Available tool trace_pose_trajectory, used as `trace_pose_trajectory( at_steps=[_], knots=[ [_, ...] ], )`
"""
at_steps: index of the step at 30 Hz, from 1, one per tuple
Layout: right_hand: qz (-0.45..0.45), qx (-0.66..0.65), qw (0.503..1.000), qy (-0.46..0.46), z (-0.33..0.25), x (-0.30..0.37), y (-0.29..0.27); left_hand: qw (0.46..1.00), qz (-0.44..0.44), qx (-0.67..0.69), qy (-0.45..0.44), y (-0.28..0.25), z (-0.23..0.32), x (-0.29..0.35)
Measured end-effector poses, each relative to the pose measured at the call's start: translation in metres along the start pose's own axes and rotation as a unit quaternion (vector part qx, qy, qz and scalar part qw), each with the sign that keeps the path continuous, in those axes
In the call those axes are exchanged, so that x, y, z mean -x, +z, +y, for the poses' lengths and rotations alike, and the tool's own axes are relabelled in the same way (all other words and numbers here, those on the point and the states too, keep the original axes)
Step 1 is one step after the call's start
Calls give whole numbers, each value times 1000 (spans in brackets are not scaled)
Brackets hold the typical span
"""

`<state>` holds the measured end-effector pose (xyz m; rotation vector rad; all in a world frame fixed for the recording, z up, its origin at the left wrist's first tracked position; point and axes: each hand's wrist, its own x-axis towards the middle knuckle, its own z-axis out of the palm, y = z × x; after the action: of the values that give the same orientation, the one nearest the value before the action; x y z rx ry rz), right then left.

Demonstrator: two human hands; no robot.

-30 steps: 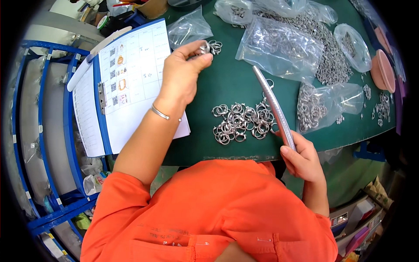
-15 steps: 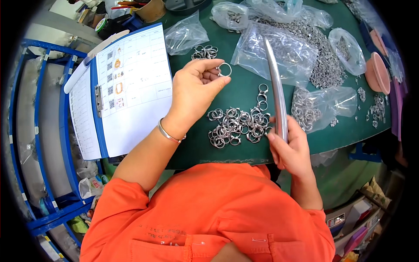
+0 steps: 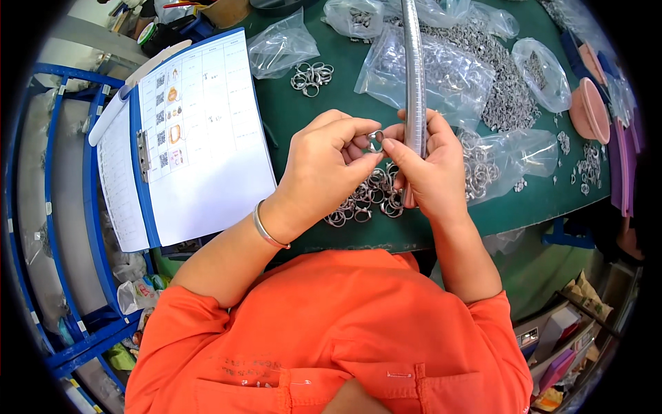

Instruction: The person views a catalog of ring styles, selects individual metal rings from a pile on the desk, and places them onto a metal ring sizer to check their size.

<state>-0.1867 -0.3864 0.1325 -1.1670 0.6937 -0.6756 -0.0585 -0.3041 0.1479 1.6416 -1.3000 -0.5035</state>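
Note:
Between the thumb and forefinger of my left hand (image 3: 331,148) is a silver ring (image 3: 375,142). My right hand (image 3: 436,155) is wrapped round a tapered metal ring mandrel (image 3: 414,76) with marks along its length; it stands nearly upright. The right thumb and forefinger reach over to the ring's right side, seemingly touching it. Below both hands lies a pile of silver rings (image 3: 358,203), partly covered by them. A smaller group of rings (image 3: 312,79) sits beyond my left hand.
A blue clipboard with printed sheets (image 3: 200,159) lies at left. Clear bags (image 3: 427,76) and a heap of small grey metal pieces (image 3: 509,90) fill the far side. A bag of rings (image 3: 483,172) is at right, near a pink bowl (image 3: 589,110). Blue shelving (image 3: 69,207) stands far left.
My left hand has brought the ring right and nearer, up to my right hand. The mandrel has risen and turned more upright, its marked side now showing.

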Motion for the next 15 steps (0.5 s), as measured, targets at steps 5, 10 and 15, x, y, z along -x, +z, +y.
trace_pose_trajectory(
  at_steps=[5,10,15],
  knots=[
    [2,-48,999,24,-1,2,-5,997,-11,73,-11,3,-1,2],
    [-36,-103,992,69,-1,3,-11,990,-84,109,-41,0,1,4],
    [-8,-45,999,16,3,9,-10,984,-51,169,-25,-3,-2,5]
  ],
)
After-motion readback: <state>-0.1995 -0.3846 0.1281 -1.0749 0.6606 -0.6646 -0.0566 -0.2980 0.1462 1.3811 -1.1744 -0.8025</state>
